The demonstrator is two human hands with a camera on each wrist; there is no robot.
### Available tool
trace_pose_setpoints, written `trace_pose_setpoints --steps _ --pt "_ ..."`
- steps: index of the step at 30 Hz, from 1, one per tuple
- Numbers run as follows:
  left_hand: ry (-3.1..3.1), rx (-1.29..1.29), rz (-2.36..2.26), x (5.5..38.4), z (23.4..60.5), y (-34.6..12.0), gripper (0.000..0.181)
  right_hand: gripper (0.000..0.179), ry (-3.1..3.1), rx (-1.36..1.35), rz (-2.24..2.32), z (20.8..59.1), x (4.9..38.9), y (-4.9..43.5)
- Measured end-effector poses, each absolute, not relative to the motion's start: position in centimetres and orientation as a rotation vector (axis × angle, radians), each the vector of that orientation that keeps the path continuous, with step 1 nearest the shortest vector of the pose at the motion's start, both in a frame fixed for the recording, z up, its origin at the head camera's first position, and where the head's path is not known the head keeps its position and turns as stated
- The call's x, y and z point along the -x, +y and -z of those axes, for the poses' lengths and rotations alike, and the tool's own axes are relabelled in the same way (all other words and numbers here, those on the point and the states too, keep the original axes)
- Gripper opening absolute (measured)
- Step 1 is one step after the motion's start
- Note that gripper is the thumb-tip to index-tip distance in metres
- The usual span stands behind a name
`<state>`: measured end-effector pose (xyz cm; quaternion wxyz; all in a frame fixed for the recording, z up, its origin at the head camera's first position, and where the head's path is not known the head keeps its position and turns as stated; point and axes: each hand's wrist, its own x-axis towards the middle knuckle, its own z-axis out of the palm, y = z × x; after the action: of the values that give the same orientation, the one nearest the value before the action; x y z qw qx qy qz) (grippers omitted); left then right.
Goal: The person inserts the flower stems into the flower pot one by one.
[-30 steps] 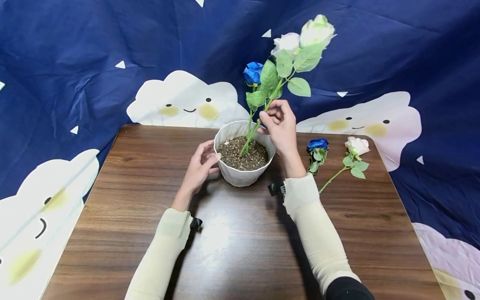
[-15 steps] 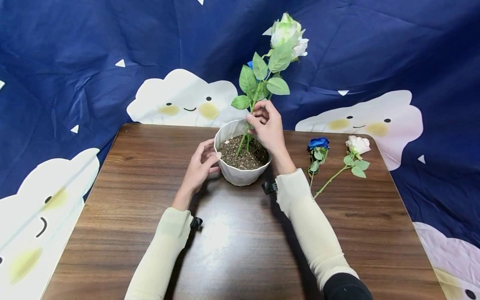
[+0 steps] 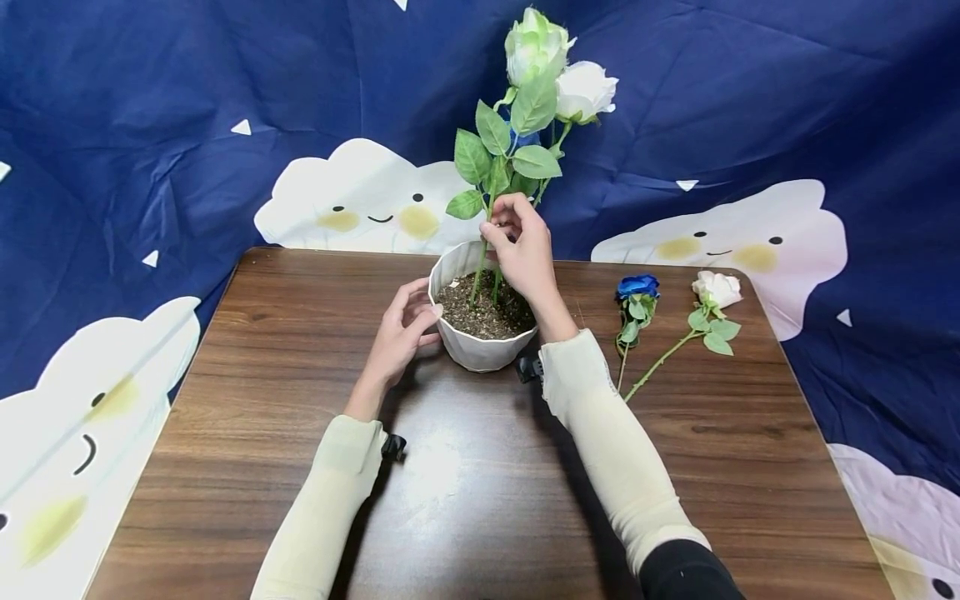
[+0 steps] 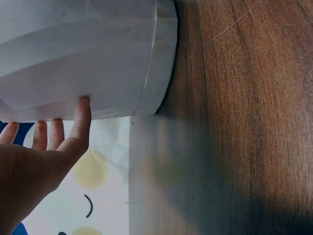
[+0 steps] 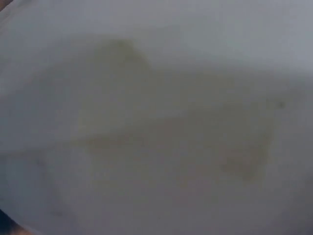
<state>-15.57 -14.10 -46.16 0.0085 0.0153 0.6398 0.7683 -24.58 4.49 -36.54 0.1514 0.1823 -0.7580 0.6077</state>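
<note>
Green-white rose (image 3: 536, 46) pinched by right hand (image 3: 528, 254); faceted white pot (image 3: 487, 354) touched by left hand (image 3: 401, 325), fingers spread. Blue-petalled rose (image 3: 524, 137) part-obstructed by green leaves (image 3: 535, 107); white-petalled rose (image 3: 717, 289) laid at right.

A creased dark blue cloth (image 3: 675, 100) hung behind the far edge of the brown wood-grain desk (image 3: 262, 375) and ran down past its left and right edges. Smiling pale clouds (image 3: 367, 187) showed beyond the far edge, the far right corner and the left edge, with small white triangles (image 3: 241, 127) scattered between. A whitish glare (image 3: 431, 479) shone on the desktop between the side edges.
</note>
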Motion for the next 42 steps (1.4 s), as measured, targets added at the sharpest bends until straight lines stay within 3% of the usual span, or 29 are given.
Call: trace_pose_setpoints --steps 42 --pt "2.008 -0.065 -2.408 15.4 46.2 -14.1 0.053 0.01 -2.525 -0.747 -1.303 38.7 25.0 5.0"
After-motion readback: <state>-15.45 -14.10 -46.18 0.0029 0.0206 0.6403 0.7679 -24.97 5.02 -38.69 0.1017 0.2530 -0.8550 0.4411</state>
